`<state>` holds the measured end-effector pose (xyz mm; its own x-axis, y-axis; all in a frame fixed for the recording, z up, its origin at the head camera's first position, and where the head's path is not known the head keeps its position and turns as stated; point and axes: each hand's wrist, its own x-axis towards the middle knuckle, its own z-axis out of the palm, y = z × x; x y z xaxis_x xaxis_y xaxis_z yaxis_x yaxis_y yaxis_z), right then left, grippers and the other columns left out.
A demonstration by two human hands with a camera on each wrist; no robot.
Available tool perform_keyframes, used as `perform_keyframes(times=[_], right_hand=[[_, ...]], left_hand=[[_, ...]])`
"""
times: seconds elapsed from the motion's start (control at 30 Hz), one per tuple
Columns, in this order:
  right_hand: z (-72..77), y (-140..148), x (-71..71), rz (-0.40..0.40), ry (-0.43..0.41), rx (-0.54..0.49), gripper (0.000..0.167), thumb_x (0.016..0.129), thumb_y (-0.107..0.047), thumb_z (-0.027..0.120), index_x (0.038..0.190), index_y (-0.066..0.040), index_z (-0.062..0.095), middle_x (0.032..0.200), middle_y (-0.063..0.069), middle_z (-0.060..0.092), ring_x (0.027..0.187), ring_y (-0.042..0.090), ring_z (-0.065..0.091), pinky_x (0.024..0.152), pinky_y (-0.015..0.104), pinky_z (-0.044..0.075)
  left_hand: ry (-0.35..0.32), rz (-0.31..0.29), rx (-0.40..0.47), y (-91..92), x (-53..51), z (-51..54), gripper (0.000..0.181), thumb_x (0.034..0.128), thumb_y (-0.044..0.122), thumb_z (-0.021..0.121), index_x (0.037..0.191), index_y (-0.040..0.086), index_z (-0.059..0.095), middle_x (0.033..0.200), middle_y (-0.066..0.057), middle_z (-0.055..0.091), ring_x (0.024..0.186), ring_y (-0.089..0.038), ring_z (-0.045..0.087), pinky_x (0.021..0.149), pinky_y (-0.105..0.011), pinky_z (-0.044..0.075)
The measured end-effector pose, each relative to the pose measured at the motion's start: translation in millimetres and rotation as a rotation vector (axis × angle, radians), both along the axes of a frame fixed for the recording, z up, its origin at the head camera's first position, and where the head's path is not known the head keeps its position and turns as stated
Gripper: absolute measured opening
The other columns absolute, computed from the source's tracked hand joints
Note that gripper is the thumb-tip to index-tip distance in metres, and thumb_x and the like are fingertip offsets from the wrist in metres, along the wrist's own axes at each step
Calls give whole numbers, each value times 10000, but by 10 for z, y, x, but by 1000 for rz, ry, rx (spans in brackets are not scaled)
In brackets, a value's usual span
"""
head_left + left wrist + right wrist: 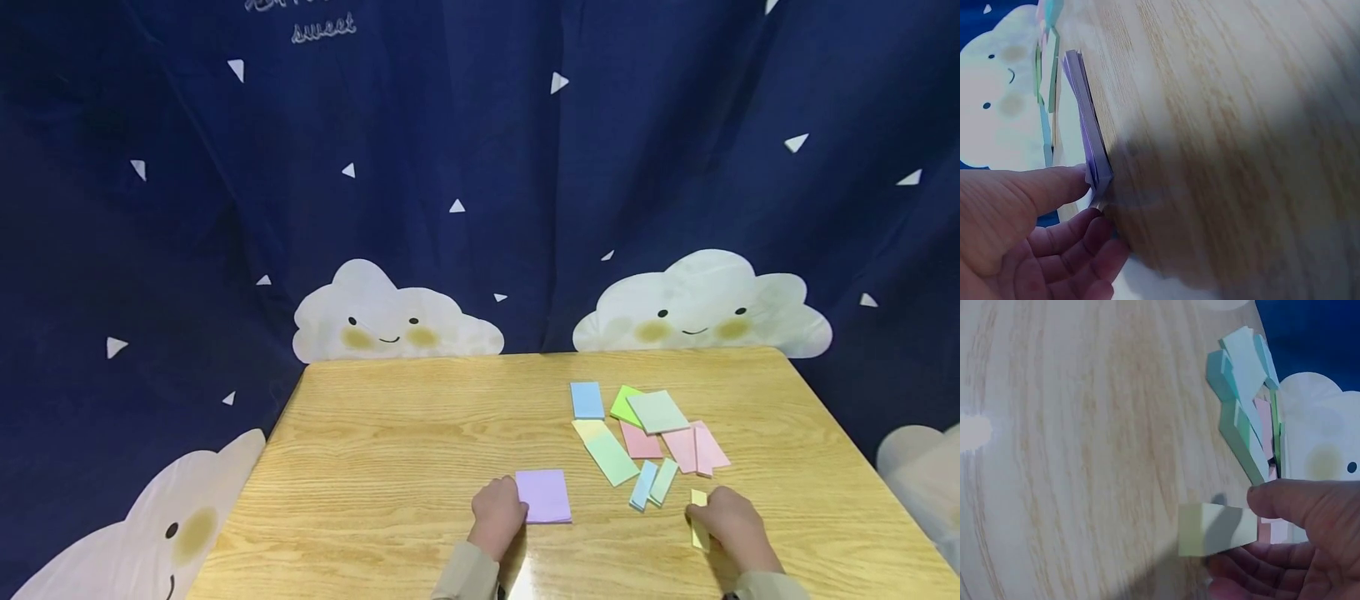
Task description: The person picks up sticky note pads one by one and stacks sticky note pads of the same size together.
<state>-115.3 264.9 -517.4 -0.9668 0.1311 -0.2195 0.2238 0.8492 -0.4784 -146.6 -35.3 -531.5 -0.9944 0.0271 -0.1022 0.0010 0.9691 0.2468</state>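
Note:
A square purple sticky note pad (544, 497) lies at the front middle of the wooden table. My left hand (498, 510) pinches its left edge, thumb on one face and curled fingers at the other, as the left wrist view shows. The pad's layered edge (1090, 119) faces that camera. To the right, my right hand (733, 521) holds a narrow pale yellow sticky note pad (700, 533) between thumb and fingers. In the right wrist view the yellow pad (1219, 530) partly hides the fingertips beneath it.
Between and beyond the hands lie narrow blue (642, 486) and green pads (663, 482), a mint pad (611, 457), a blue pad (587, 401), and overlapping pink (710, 450), lime (624, 402) and pale grey-green pads (657, 412). A dark blue curtain (420, 125) hangs behind the table (360, 467).

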Motion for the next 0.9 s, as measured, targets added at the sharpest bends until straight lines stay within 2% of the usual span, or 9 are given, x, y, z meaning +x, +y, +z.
perform_keyframes(times=[0.23,0.5,0.67,0.9], right_hand=[[-44,-67,-52,4,-61,59,247,741,-192,573,695,31,475,617,75,490,569,224,467,521,393,412],[-98,-44,-75,0,-62,106,113,726,-53,529,716,57,507,667,169,540,607,295,548,514,441,436],[-94,-20,-54,-1,-59,104,85,711,-17,502,718,65,524,696,218,552,628,361,566,526,463,441],[-43,-36,-13,-23,-68,75,108,702,-62,531,635,-19,459,594,88,492,548,230,469,478,380,398]], left_hand=[[1,6,-4,-12,-1,15,268,723,246,711,700,24,563,617,-70,552,565,-211,563,479,-355,444],[-1,11,3,7,6,23,271,722,250,716,687,30,563,617,-68,561,566,-212,567,480,-354,444],[-16,17,3,7,4,22,265,726,243,718,698,24,570,607,-67,553,551,-196,553,478,-353,445],[3,0,3,0,13,18,262,725,236,716,683,30,559,587,-56,533,532,-183,537,465,-348,437]])
